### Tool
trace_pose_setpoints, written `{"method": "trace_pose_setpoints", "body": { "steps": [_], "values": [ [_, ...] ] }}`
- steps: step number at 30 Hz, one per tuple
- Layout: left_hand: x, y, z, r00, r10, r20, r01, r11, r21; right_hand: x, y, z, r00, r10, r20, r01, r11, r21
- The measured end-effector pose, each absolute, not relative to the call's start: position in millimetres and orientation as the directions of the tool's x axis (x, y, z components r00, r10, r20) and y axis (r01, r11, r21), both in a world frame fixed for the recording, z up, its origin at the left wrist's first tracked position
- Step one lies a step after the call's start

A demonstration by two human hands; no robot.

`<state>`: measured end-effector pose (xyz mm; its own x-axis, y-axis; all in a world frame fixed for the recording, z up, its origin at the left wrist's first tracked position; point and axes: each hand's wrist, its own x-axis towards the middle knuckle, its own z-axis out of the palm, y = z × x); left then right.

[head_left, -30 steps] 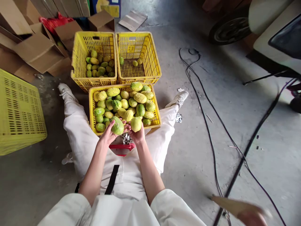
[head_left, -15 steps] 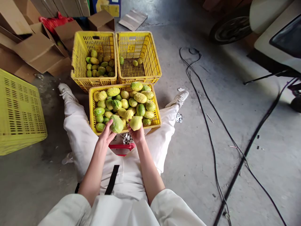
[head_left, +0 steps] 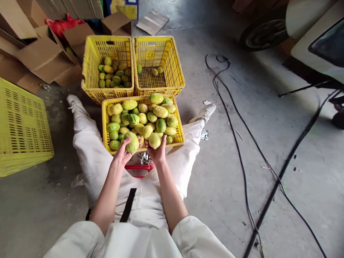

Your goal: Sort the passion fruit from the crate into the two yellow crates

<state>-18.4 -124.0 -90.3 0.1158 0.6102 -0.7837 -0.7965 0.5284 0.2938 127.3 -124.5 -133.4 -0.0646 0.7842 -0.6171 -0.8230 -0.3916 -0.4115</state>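
Note:
My left hand point(head_left: 125, 151) is wrapped round a round green-yellow fruit point(head_left: 132, 142), its fingers spread behind and beside it. In my right hand point(head_left: 158, 151) sits a smoother, paler yellow fruit point(head_left: 155, 141), held between thumb and fingers. Both fruits are above the near edge of a shallow yellow crate point(head_left: 180, 140), which is heaped with similar oval fruits point(head_left: 161, 111), some green and some yellow with wrinkled skin. The exact kind of fruit is not certain. The crate lies between my spread legs.
Behind stand two deep yellow crates, the left one point(head_left: 88, 68) holding several fruits, the right one point(head_left: 172, 61) only a few. A yellow-green crate point(head_left: 24, 143) is at far left, cardboard boxes point(head_left: 45, 59) behind it. Black cables point(head_left: 242, 157) cross the floor towards a vehicle point(head_left: 317, 39).
My left hand has turned its fruit, and its fingers now show on the fruit's right side. The right hand's fruit is tipped slightly, with its fingers opened more around it.

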Motion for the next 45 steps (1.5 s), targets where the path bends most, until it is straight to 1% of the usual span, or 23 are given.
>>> {"method": "trace_pose_setpoints", "body": {
  "steps": [1,5,8,11,15,17,19,24,26,30,34,39,42,45],
  "values": [
    [-19,-124,-90,0.096,0.61,-0.786,-0.81,0.507,0.295,128,-125,-134,-0.063,0.787,-0.614,-0.818,-0.393,-0.42],
    [-20,-122,-90,-0.017,0.619,-0.786,-0.825,0.435,0.36,129,-126,-134,-0.044,0.821,-0.569,-0.813,-0.36,-0.457],
    [-21,-121,-89,0.018,0.646,-0.763,-0.811,0.455,0.367,129,-128,-132,-0.09,0.846,-0.526,-0.829,-0.356,-0.431],
    [-20,-121,-87,0.069,0.672,-0.737,-0.786,0.492,0.375,128,-129,-131,-0.141,0.839,-0.526,-0.825,-0.393,-0.406],
    [-16,-124,-88,0.092,0.671,-0.736,-0.743,0.538,0.398,127,-131,-130,-0.137,0.85,-0.508,-0.806,-0.394,-0.442],
    [-15,-125,-90,0.115,0.652,-0.749,-0.742,0.558,0.372,127,-132,-131,-0.107,0.856,-0.505,-0.817,-0.365,-0.446],
    [-16,-125,-90,0.135,0.639,-0.757,-0.753,0.563,0.341,128,-132,-133,-0.088,0.844,-0.528,-0.837,-0.35,-0.42],
    [-21,-128,-88,0.173,0.68,-0.712,-0.835,0.485,0.261,128,-131,-138,-0.07,0.795,-0.602,-0.856,-0.358,-0.373],
    [-23,-129,-89,0.194,0.706,-0.681,-0.859,0.457,0.229,127,-130,-137,-0.087,0.789,-0.608,-0.855,-0.373,-0.361],
    [-26,-130,-91,0.22,0.748,-0.626,-0.887,0.42,0.191,127,-128,-128,-0.183,0.788,-0.587,-0.857,-0.42,-0.297],
    [-29,-130,-88,0.244,0.735,-0.633,-0.9,0.414,0.134,128,-128,-122,-0.179,0.78,-0.6,-0.883,-0.396,-0.251],
    [-33,-130,-86,0.238,0.725,-0.646,-0.904,0.409,0.126,129,-129,-124,-0.168,0.804,-0.571,-0.885,-0.377,-0.271],
    [-33,-132,-86,0.242,0.732,-0.637,-0.914,0.391,0.103,130,-129,-124,-0.191,0.804,-0.563,-0.857,-0.417,-0.304],
    [-32,-133,-87,0.239,0.754,-0.612,-0.93,0.358,0.078,129,-128,-123,-0.235,0.804,-0.546,-0.84,-0.451,-0.302]
  ]
}}
